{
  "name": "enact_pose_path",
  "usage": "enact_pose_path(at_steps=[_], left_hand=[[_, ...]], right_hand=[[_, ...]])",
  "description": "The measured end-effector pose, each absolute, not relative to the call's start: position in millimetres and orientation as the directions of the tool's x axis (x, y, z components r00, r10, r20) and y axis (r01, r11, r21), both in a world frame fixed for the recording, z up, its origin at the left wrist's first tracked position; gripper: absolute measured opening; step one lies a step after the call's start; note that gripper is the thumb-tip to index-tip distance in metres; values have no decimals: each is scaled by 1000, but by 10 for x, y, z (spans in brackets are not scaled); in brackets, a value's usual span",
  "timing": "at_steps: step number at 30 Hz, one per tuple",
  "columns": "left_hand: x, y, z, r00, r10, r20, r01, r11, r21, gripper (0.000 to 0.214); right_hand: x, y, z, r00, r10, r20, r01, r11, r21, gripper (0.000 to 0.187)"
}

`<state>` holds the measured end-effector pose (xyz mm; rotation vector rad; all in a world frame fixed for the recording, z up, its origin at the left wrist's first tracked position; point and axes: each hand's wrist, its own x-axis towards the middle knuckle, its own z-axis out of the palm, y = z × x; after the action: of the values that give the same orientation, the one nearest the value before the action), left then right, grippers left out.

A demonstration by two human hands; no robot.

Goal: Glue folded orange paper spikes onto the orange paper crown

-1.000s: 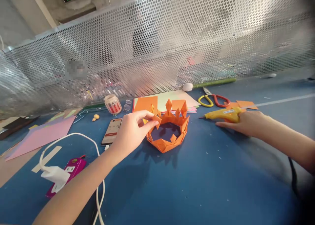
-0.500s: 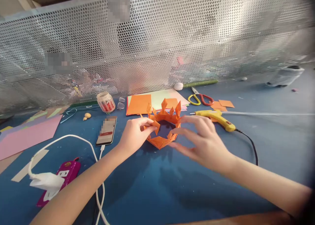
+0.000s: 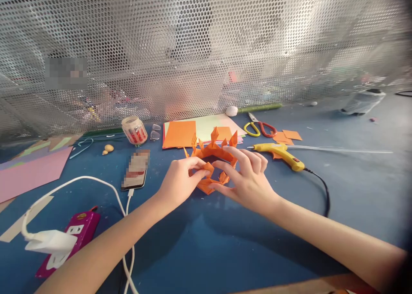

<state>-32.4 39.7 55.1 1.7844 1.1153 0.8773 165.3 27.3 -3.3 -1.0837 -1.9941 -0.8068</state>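
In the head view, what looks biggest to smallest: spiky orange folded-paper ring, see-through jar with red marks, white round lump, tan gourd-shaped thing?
Spiky orange folded-paper ring
See-through jar with red marks
White round lump and tan gourd-shaped thing: too alike to rank.

No legible txt or nos.

We have a paper crown (image 3: 215, 150) in orange, a ring of folded facets standing upright on the blue table (image 3: 193, 259), open in the middle, with pointed tips rising along its back and sides. We pinch a small folded orange piece (image 3: 209, 169) over its near side; whether they touch, we cannot tell.
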Motion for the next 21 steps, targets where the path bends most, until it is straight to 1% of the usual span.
enact_pose_path(at_steps=[7, 13, 17, 21], left_hand=[[-318, 444, 522, 380, 919, 105, 322, -237, 917, 4], [-306, 429, 548, 395, 914, 95, 321, -234, 918, 3], [-287, 406, 543, 389, 916, 94, 350, -242, 905, 3], [-270, 372, 553, 375, 923, 80, 401, -240, 884, 13]], right_hand=[[1652, 288, -63, -361, 469, 806, 877, 463, 124, 31], [1662, 286, -74, -353, 480, 803, 873, 477, 99, 31], [1666, 276, -75, -357, 466, 809, 865, 493, 97, 32], [1675, 258, -75, -373, 449, 812, 849, 518, 104, 31]])
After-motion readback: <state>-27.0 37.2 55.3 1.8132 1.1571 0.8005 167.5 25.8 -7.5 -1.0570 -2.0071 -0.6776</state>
